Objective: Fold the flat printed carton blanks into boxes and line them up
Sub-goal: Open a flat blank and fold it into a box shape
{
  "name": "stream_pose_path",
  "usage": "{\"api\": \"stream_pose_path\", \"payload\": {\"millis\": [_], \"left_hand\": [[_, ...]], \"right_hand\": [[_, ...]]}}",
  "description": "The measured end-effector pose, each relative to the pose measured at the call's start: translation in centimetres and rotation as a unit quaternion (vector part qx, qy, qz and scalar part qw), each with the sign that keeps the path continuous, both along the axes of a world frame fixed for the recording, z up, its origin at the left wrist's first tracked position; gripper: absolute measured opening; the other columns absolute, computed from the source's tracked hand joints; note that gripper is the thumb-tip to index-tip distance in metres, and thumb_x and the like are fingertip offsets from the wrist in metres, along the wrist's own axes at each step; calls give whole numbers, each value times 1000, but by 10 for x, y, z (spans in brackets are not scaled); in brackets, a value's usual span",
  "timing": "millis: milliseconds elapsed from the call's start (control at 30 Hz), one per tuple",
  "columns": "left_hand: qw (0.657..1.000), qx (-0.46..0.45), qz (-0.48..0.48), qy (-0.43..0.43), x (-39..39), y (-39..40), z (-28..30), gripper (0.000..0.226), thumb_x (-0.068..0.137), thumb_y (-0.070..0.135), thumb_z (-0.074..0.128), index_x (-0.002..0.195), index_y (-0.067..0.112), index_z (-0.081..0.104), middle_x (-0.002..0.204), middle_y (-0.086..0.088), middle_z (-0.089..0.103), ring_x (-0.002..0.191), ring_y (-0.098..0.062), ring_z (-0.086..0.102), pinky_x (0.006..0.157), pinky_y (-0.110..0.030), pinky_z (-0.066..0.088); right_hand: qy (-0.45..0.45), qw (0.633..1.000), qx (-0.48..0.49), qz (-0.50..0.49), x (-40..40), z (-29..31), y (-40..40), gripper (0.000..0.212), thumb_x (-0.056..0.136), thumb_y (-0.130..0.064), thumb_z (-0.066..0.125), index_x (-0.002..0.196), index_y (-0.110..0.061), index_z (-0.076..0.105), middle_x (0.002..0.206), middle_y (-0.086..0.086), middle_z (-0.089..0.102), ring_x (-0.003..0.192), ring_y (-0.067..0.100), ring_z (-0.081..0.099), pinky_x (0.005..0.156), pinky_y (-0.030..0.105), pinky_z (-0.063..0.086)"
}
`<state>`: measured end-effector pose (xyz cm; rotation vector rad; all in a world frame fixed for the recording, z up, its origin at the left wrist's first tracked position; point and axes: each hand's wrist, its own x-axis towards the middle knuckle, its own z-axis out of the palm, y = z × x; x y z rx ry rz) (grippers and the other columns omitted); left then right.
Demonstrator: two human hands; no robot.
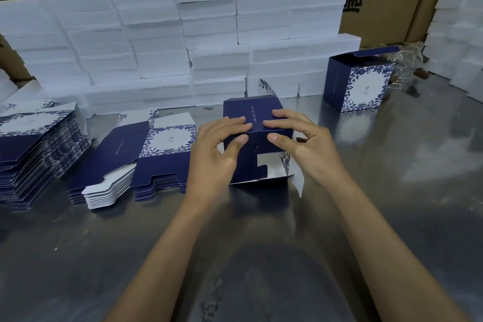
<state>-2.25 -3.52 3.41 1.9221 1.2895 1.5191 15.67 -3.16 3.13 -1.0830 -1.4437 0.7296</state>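
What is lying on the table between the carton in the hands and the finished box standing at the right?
Nothing: the head view shows bare metal table between the held carton and the finished box.

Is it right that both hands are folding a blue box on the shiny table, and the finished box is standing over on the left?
Not quite. Both hands, left hand and right hand, are folding the blue box on the table, but the head view shows the finished box standing on the right, not the left.
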Motion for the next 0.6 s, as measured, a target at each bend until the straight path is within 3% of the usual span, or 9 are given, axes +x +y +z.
{"api": "stream_pose_path", "payload": {"millis": [67,233,367,467,533,600], "left_hand": [[1000,-1,-13,2,-3,0,-1,23,94,7,66,110,20,76,118,13,69,126,-1,49,106,-12,33],[999,30,-9,16,-3,0,-4,34,97,-6,55,113,17,75,120,10,69,127,-6,51,104,-12,34],[994,70,-16,79,-5,-1,-10,29,94,6,60,117,23,65,128,15,62,129,-9,49,106,-29,40],[976,84,-30,198,-5,-1,-14,36,81,43,75,109,27,59,140,11,49,140,-15,36,112,-33,34],[953,81,-16,290,-3,0,-18,54,72,59,76,110,26,57,148,4,38,145,-23,27,113,-39,30],[944,89,8,316,-1,3,-21,50,75,51,79,109,22,56,150,-3,37,146,-28,24,114,-46,32]], "right_hand": [[1,1000,-6,16,2,-1,-1,30,90,-8,74,111,-28,75,144,-13,55,129,-4,51,94,19,47],[27,999,-13,11,2,0,0,31,89,-1,72,106,-27,75,147,-8,54,128,-3,53,104,43,50],[44,998,-26,29,6,-2,2,38,90,0,70,113,-31,73,155,-6,46,132,-10,47,102,31,51],[103,991,-55,63,12,-5,3,50,93,-5,69,132,-36,64,148,-10,54,133,-2,51,92,15,50],[144,981,-106,79,16,-6,4,51,91,-25,73,136,-44,59,134,-20,62,120,-6,59,88,15,50],[169,970,-155,85,22,-6,7,44,89,-45,69,133,-45,62,129,-17,66,119,2,61,90,24,47]]}}
